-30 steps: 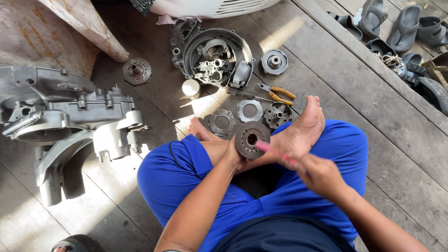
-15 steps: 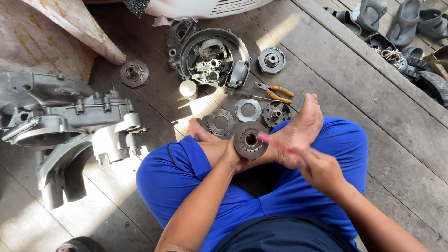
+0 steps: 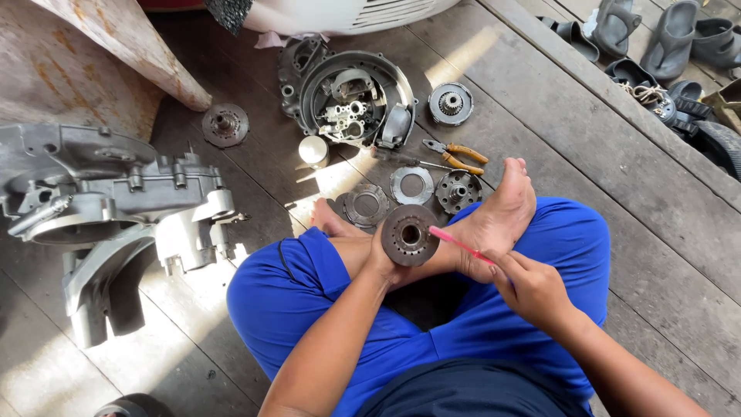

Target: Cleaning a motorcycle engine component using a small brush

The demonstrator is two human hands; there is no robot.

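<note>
Since half a second ago the right hand (image 3: 532,289) has barely shifted; it pinches a pink stick (image 3: 461,245) whose long axis slants up-left to the disc (image 3: 410,235) at frame centre; the left hand (image 3: 384,251), cupped behind, grips that disc.

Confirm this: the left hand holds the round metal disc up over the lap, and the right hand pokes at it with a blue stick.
Not quite: the stick is pink, not blue. The head view shows the left hand holding the round metal disc over the lap, and the right hand pointing the thin pink stick at it.
</note>
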